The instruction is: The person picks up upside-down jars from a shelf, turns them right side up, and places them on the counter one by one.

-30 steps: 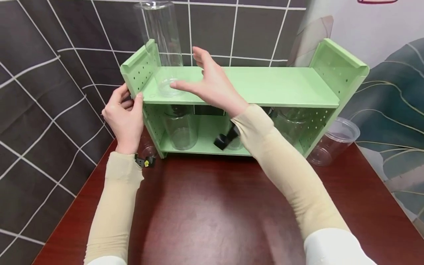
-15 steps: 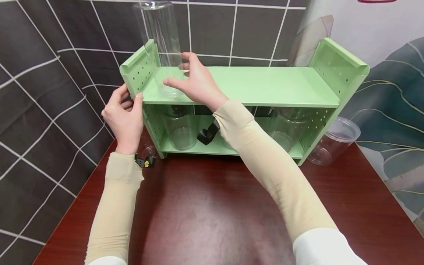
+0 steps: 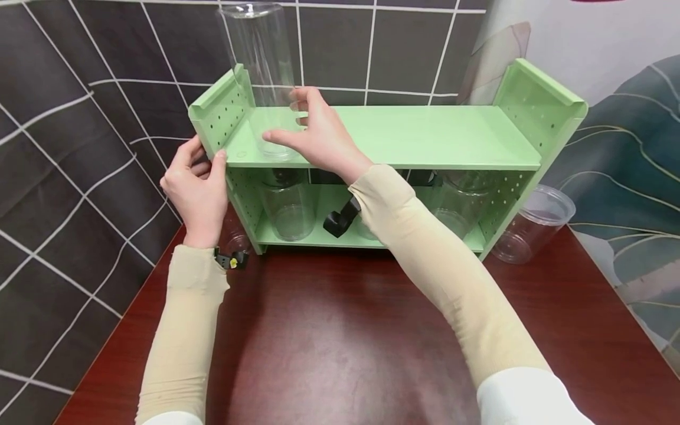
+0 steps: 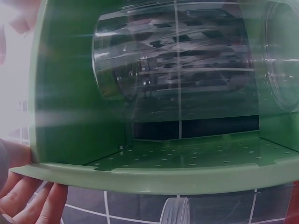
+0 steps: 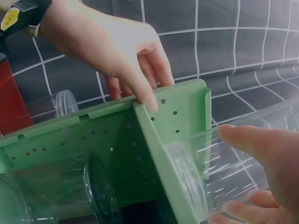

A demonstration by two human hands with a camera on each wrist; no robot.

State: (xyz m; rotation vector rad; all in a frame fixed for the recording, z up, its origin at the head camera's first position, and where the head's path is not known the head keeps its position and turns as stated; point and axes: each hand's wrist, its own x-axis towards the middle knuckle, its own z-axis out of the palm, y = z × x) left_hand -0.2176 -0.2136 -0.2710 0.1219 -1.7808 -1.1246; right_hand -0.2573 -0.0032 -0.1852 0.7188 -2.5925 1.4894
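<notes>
Fingers of the right hand (image 3: 319, 133) wrap around the tall clear jar (image 3: 260, 71) on the green shelf (image 3: 404, 136). Left hand (image 3: 196, 192) grips the shelf's side. Left wrist view: another jar (image 4: 173, 56) lies past the fingertips (image 4: 46, 210). Right wrist view: the thumb (image 5: 247, 140) presses the jar.

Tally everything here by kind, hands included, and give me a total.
Clear containers: 5 plainly seen (tall container on the top shelf, left jar and right jar on the lower shelf, right cup and left cup beside the rack)
Green shelf rack: 1
Hands: 2 (left hand, right hand)
Total: 8
</notes>
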